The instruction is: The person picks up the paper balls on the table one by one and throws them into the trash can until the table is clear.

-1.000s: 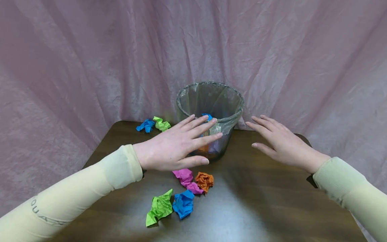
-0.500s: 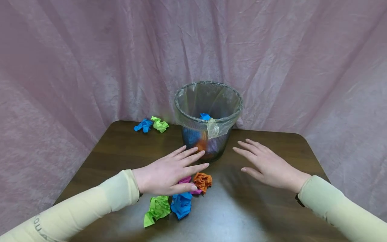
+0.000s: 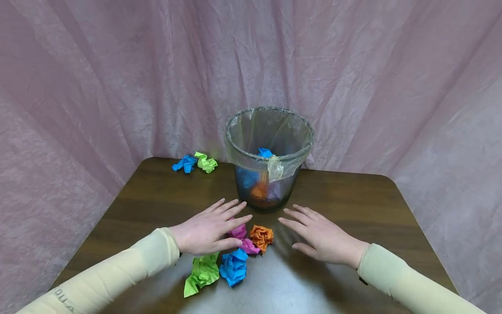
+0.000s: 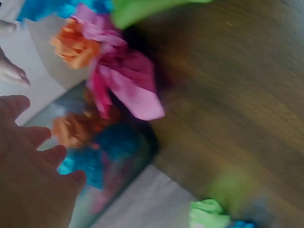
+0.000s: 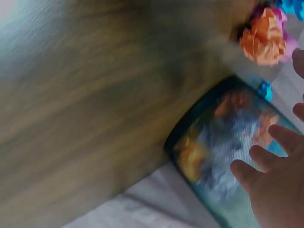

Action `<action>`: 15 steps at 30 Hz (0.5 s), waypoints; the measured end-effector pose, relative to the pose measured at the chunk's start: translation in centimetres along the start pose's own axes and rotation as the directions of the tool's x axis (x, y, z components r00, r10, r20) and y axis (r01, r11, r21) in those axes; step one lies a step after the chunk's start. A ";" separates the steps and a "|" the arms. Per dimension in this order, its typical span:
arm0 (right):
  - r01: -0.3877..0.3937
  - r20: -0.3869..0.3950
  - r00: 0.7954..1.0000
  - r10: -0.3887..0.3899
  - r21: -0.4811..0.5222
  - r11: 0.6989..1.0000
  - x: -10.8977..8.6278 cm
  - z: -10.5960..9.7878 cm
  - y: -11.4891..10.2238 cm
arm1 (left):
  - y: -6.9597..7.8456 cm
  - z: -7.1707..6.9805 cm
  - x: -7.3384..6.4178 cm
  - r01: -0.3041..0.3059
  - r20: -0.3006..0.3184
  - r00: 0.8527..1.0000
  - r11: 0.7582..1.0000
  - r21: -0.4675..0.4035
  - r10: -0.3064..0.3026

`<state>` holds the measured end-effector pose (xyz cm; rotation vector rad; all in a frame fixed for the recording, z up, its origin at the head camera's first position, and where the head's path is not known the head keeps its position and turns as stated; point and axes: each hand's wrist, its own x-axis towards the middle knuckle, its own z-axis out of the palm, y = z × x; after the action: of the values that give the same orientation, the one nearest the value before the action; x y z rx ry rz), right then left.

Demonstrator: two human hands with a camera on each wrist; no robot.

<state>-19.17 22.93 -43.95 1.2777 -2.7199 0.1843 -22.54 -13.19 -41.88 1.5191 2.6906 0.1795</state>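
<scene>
In the head view my left hand [image 3: 208, 229] hovers palm down with fingers spread, over the near crumpled papers and holding nothing. My right hand [image 3: 321, 235] is held the same way to the right of them. Between and below the hands lie a pink crumpled paper [image 3: 249, 246], an orange crumpled paper [image 3: 261, 237], a blue crumpled paper [image 3: 234, 267] and a green crumpled paper [image 3: 201, 274]. The left hand covers part of the pink and green ones. Just beyond the fingertips stands a mesh wastebasket [image 3: 290, 185] with a clear liner, holding several coloured crumpled papers.
At the table's far left lie another blue crumpled paper [image 3: 184, 164] and a light green crumpled paper [image 3: 205, 162]. The brown wooden table [image 3: 353, 196] has rounded far corners. A pink curtain [image 3: 353, 87] hangs behind it.
Both hands have drawn back from beside the wastebasket toward me, with the right hand also moving left, closer to the left hand. The papers and wastebasket stay in place.
</scene>
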 end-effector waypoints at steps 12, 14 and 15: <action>0.108 0.052 0.993 -0.109 0.016 0.994 3.7 3.3 -2.4 | -3.7 1.4 -1.2 0.151 -0.006 0.988 0.988 -0.031 -0.151; 0.119 0.063 0.991 -0.120 0.004 0.993 4.4 3.6 -2.4 | -4.2 1.4 -1.2 0.159 -0.012 0.987 0.987 -0.026 -0.159; 0.125 0.066 0.990 -0.125 0.004 0.992 4.7 3.7 -2.4 | -4.3 1.3 -1.2 0.163 -0.013 0.987 0.986 -0.023 -0.163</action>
<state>-20.50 17.22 -46.68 1.4740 -2.6812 0.1309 -25.48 -16.32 -43.77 1.2890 2.7975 0.2131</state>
